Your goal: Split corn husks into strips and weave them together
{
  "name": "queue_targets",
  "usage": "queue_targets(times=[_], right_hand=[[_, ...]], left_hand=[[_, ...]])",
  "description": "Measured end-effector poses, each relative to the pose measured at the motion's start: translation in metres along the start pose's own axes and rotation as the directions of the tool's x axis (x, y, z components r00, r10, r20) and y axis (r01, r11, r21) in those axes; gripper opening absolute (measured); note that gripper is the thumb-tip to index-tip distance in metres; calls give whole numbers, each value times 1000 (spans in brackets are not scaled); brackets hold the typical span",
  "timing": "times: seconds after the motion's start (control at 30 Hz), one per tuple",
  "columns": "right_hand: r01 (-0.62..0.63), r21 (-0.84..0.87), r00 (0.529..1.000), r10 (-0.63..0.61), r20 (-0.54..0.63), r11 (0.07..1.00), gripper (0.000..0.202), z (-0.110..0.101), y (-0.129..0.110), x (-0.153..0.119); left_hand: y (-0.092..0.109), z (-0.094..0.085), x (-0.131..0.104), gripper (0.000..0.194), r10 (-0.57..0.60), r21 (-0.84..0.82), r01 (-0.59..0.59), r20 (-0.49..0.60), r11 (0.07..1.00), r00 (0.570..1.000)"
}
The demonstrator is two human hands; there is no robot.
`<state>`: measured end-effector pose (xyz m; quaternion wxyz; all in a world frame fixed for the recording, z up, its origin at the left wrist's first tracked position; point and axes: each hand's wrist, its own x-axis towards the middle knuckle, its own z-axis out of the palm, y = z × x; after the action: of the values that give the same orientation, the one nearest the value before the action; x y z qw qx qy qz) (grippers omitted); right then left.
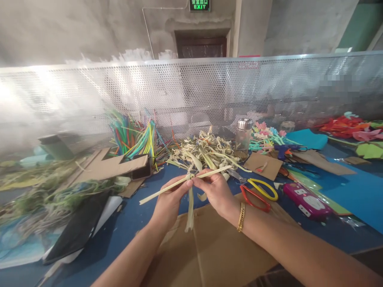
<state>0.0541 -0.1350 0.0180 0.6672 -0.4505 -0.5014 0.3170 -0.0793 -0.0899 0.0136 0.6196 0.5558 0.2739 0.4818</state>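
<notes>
My left hand (pixel 171 195) and my right hand (pixel 216 188) meet at the middle of a long pale dried-leaf strip (pixel 158 193), both with fingers closed on it. The strip slants up to the right, its ends sticking out past each hand. At the fingertips a second husk-like strip (pixel 190 211) crosses it, one end hanging down and another rising above. Exactly how the two join is hidden by my fingers. Just behind lies a pile of dried husks (pixel 206 149). Beside my right hand rest scissors (pixel 260 191) with one yellow and one red handle loop.
Brown cardboard (pixel 206 247) lies under my forearms. To the left are a black tablet-like object (pixel 80 225), cut cardboard (pixel 110 169) and pipe cleaners (pixel 131 135). A glass bottle (pixel 243 137), a purple device (pixel 306 201) and a glue gun (pixel 283 152) stand or lie rightward. A perforated metal screen (pixel 203 87) closes the back.
</notes>
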Motion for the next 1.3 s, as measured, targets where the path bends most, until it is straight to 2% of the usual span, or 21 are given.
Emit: queue_targets(times=[0.23, 0.33, 0.37, 0.43, 0.53, 0.6, 0.63, 0.7, 0.77, 0.83, 0.87, 0.9, 1.0, 1.07, 1.17, 1.3], right_hand=[[-49, 40, 995, 46, 88, 998, 11, 4, 1, -6], [85, -95, 987, -70, 147, 992, 5, 1, -3, -9], [172, -172, 971, -138, 195, 970, 9, -1, -5, -9], [368, -310, 907, -266, 325, 877, 23, -5, -11, -9], [623, -395, 760, -402, 511, 675, 29, -11, -17, -6], [721, -412, 681, -459, 571, 557, 27, -13, -21, -6], [746, -426, 660, -481, 578, 512, 24, -14, -23, -7], [762, -454, 647, -515, 562, 462, 18, -14, -27, -10], [773, -436, 635, -537, 556, 462, 15, -12, -33, -15], [782, -357, 615, -537, 577, 511, 15, -9, -38, -20], [766, -328, 626, -524, 577, 553, 17, -7, -39, -22], [732, -319, 658, -501, 562, 603, 18, -6, -39, -23], [554, -382, 811, -378, 446, 739, 19, -2, -34, -24], [442, -456, 888, -306, 342, 773, 19, -2, -28, -22], [345, -619, 938, -274, 211, 706, 18, -3, -19, -19], [353, -762, 931, -288, 226, 543, 19, -8, -13, -15]], left_hand=[[9, 0, 1, 24, -31, -54, 24, -117, 998, 993], [16, 1, 1, 28, -66, -54, 57, -184, 997, 981], [17, 2, 1, 29, -74, -55, 64, -197, 996, 978], [19, 2, 2, 30, -78, -63, 67, -204, 996, 976], [20, 2, 2, 31, -75, -82, 59, -202, 995, 977], [20, 1, 3, 31, -89, -94, 71, -200, 993, 976], [20, 1, 3, 32, -100, -94, 83, -199, 992, 975], [20, -1, 4, 33, -119, -83, 104, -203, 991, 972], [20, -3, 4, 34, -131, -65, 120, -207, 991, 970], [20, -4, 4, 34, -133, -42, 127, -204, 991, 970], [20, -3, 3, 34, -127, -32, 123, -200, 992, 972], [19, -2, 3, 33, -117, -22, 115, -192, 993, 974], [17, 2, 0, 31, -56, 11, 59, -157, 998, 986], [14, 5, -2, 28, -19, 43, 24, -110, 999, 994], [11, 5, -2, 25, 22, 107, -18, -32, 994, 999], [8, -1, 0, 21, 51, 200, -53, 16, 978, 999]])
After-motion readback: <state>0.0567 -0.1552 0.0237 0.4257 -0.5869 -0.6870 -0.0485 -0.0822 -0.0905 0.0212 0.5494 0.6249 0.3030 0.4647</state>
